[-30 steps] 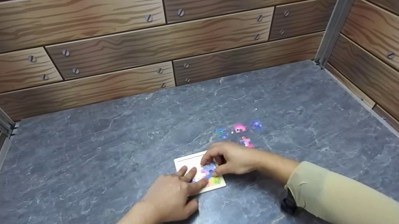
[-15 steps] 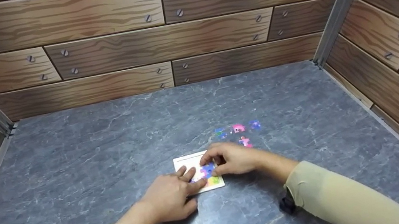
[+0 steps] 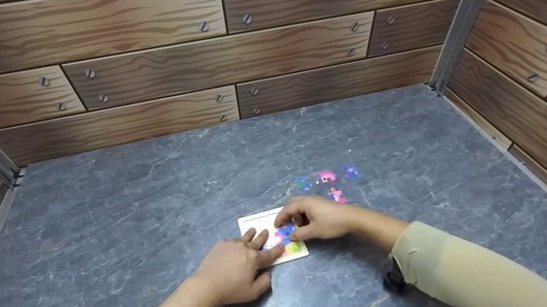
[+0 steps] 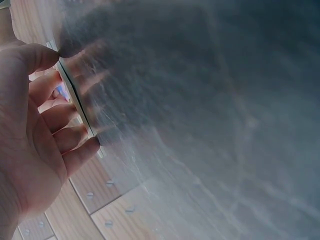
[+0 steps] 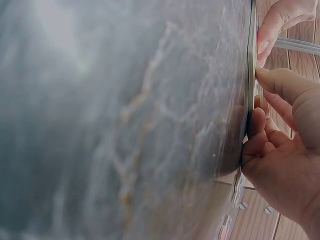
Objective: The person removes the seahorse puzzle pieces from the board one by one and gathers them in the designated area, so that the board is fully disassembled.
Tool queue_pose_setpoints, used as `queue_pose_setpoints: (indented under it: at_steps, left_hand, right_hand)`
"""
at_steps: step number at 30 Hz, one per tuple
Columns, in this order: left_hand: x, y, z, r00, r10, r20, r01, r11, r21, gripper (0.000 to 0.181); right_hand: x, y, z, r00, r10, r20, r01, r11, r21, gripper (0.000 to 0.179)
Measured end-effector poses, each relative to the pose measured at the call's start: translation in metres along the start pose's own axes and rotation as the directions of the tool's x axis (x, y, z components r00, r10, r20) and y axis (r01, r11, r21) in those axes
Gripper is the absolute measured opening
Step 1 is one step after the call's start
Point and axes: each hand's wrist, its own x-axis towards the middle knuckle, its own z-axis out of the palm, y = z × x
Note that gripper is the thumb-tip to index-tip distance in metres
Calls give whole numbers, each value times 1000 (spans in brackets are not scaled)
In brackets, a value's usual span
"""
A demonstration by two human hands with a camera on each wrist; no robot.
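Observation:
A small white puzzle board (image 3: 257, 222) lies flat on the table in the head view, with pink, blue and yellow-green puzzle pieces fitted in its lower right part. My left hand (image 3: 232, 270) rests on the board's left side, fingers spread straight across it and hiding some of the picture. Reaching in from the right, my right hand (image 3: 325, 216) pinches a blue puzzle piece (image 3: 285, 231) between thumb and fingers, down at the board's right side. In the left wrist view the board's edge (image 4: 79, 102) shows beside the left fingers; the right wrist view has the right thumb at that edge.
Beyond the right hand lie several loose puzzle pieces: a blue-green one (image 3: 303, 182), a pink one with an eye (image 3: 327, 176), a blue one with a star (image 3: 350, 171), and another pink one (image 3: 336, 196). Wood-patterned walls (image 3: 229, 60) enclose the grey marbled table (image 3: 146, 198).

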Motion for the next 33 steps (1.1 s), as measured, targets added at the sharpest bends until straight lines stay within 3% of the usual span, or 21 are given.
queue_pose_setpoints:
  at_steps: [19, 33]
  left_hand:
    - [0, 1, 0, 1000, -5, 0, 5, 1000, -11, 57]
    - [0, -1, 1, 1000, 7, 12, -7, 1000, -23, 57]
  right_hand:
    - [2, -1, -1, 1000, -1, -18, 1, 1000, 0, 27]
    - [1, -4, -6, 997, -45, -60, 44, 999, -17, 27]
